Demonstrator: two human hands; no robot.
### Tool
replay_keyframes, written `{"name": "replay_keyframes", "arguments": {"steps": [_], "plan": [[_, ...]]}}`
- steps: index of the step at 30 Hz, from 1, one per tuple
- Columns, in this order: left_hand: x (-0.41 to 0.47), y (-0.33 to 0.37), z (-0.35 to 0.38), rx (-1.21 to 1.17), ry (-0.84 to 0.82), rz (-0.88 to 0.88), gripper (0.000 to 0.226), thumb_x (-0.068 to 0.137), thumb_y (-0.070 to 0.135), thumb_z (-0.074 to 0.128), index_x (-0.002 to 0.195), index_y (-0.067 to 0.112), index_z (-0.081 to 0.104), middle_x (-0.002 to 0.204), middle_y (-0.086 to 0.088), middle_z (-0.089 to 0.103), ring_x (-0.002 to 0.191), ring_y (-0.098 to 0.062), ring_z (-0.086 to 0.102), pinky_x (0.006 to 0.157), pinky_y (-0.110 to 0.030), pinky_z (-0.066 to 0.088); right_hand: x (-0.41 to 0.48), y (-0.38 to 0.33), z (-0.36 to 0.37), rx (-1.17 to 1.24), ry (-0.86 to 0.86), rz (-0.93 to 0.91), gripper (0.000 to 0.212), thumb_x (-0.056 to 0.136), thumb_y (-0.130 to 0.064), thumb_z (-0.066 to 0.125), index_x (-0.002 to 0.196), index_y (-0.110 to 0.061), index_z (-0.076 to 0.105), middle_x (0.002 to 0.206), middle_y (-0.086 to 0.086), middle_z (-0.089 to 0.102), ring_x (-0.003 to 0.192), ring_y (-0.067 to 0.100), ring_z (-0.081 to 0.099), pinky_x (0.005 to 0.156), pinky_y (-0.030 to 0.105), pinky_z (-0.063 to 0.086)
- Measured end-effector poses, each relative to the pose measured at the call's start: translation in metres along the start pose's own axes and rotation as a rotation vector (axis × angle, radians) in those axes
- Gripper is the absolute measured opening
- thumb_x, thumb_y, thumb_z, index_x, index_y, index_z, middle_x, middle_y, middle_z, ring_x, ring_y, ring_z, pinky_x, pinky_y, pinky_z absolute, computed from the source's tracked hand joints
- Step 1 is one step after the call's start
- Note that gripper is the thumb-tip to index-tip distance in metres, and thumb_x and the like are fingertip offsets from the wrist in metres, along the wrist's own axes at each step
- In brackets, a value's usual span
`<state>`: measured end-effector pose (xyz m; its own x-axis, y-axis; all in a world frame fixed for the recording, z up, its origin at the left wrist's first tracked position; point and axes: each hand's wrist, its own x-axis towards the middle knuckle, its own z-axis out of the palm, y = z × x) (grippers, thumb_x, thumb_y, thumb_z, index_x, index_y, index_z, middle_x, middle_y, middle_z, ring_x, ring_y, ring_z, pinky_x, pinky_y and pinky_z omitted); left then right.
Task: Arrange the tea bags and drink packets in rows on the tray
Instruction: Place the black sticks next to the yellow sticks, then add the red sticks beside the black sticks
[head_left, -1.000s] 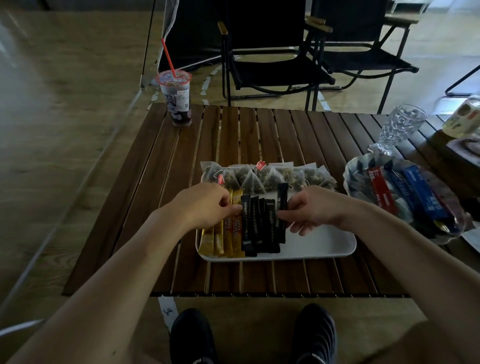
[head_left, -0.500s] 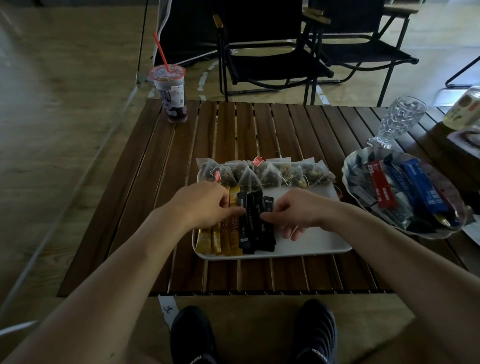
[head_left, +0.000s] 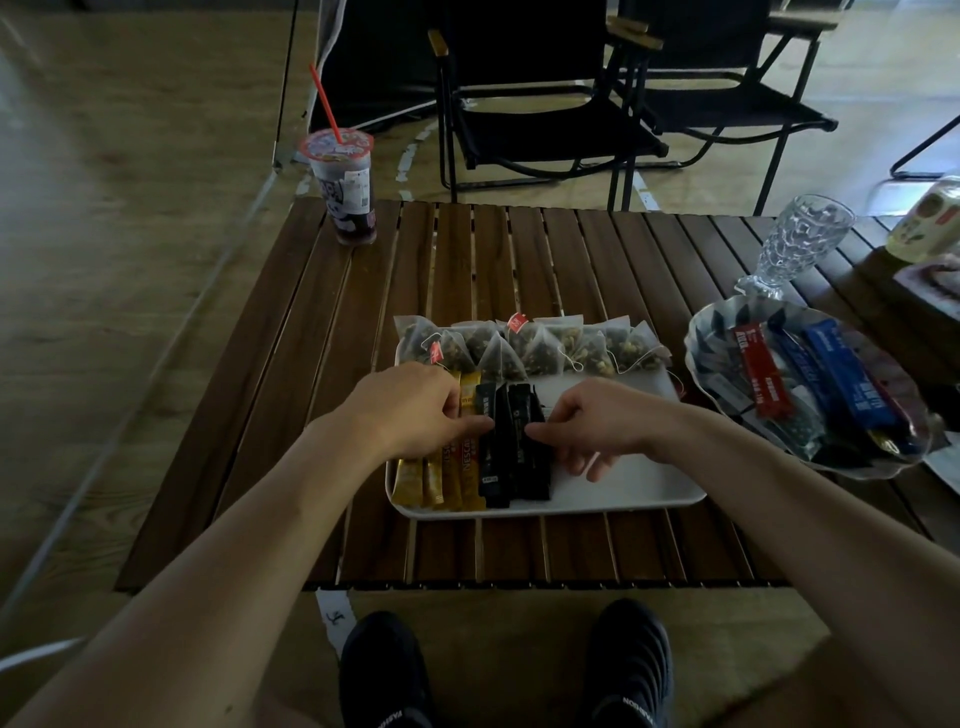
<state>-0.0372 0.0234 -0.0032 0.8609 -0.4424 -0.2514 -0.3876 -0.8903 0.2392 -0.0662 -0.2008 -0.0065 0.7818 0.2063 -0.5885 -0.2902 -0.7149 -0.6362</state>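
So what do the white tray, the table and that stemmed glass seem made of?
White tray: likely matte plastic or melamine, smooth with a rounded rim. Table: dark wooden slats with visible grain. Stemmed glass: clear, faceted, seemingly pressed glass.
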Motion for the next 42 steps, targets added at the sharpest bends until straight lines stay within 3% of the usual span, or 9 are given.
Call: {"name": "replay_keyframes", "arguments": {"steps": [4,15,20,22,26,29,36,42], "plan": [[-0.003,-0.001,-0.004,-0.019,0.018,0.005,0.045,0.089,0.067,0.046,0.080,0.025,0.060,0.077,0.006,0.062,0.070,-0.009,0.059,0.063,-0.027,0.049,-0.002,0.000,-0.003,0.033,0.017,-0.009,0.033,0.098,-0.037,0.055,0.099,-0.007,0.066,0.092,0.010,0.072,0.068,0.011,0.069,0.057,0.023,0.056],[0.000,0.015,-0.011,-0.053,0.075,0.033,0.035,0.093,0.062,0.042,0.080,0.033,0.058,0.074,0.008,0.059,0.067,-0.005,0.058,0.056,-0.026,0.041,-0.020,0.009,-0.026,-0.038,0.157,0.012,0.024,0.100,-0.030,0.054,0.096,-0.009,0.065,0.083,0.002,0.072,0.069,0.012,0.069,0.056,0.023,0.054],[0.004,0.034,-0.010,-0.123,0.116,0.056,0.031,0.094,0.057,0.044,0.083,0.032,0.058,0.072,0.005,0.063,0.063,-0.006,0.060,0.058,-0.025,0.045,-0.032,0.039,-0.068,-0.126,0.485,0.091,0.019,0.096,-0.028,0.059,0.086,-0.015,0.067,0.080,0.006,0.071,0.071,0.018,0.069,0.060,0.028,0.058],[0.007,0.039,-0.010,-0.100,0.145,0.057,0.030,0.094,0.057,0.044,0.082,0.032,0.058,0.070,0.005,0.062,0.061,-0.005,0.059,0.055,-0.024,0.042,-0.033,0.060,-0.086,-0.243,0.589,0.188,0.021,0.093,-0.029,0.060,0.091,-0.012,0.072,0.081,0.010,0.071,0.070,0.023,0.067,0.059,0.033,0.056],[0.010,0.048,-0.009,-0.074,0.162,0.068,0.030,0.094,0.056,0.044,0.084,0.032,0.059,0.067,0.005,0.060,0.058,-0.005,0.057,0.054,-0.024,0.039,-0.030,0.105,-0.112,-0.346,0.756,0.433,0.055,0.083,-0.041,0.069,0.125,-0.007,0.060,0.126,0.017,0.060,0.113,0.035,0.058,0.092,0.041,0.049],[0.011,0.050,-0.008,-0.077,0.143,0.067,0.029,0.095,0.055,0.045,0.083,0.031,0.059,0.067,0.005,0.060,0.058,-0.005,0.057,0.054,-0.024,0.040,-0.026,0.129,-0.122,-0.260,0.813,0.512,0.075,0.081,-0.051,0.069,0.136,-0.003,0.049,0.137,0.020,0.050,0.127,0.038,0.048,0.102,0.043,0.042],[0.014,0.047,-0.006,-0.073,0.139,0.056,0.028,0.095,0.052,0.045,0.082,0.031,0.059,0.070,0.006,0.060,0.063,-0.005,0.057,0.055,-0.023,0.039,-0.024,0.138,-0.127,-0.230,0.790,0.455,0.044,0.087,-0.045,0.066,0.114,-0.011,0.069,0.109,0.011,0.069,0.092,0.025,0.061,0.076,0.030,0.044],[0.011,0.040,-0.009,-0.109,0.147,0.048,0.029,0.095,0.052,0.047,0.080,0.031,0.059,0.066,0.005,0.060,0.057,-0.006,0.056,0.054,-0.025,0.038,-0.017,0.131,-0.124,-0.229,0.756,0.466,0.047,0.093,-0.042,0.058,0.114,-0.002,0.068,0.102,0.018,0.068,0.084,0.029,0.061,0.069,0.028,0.041]]}}
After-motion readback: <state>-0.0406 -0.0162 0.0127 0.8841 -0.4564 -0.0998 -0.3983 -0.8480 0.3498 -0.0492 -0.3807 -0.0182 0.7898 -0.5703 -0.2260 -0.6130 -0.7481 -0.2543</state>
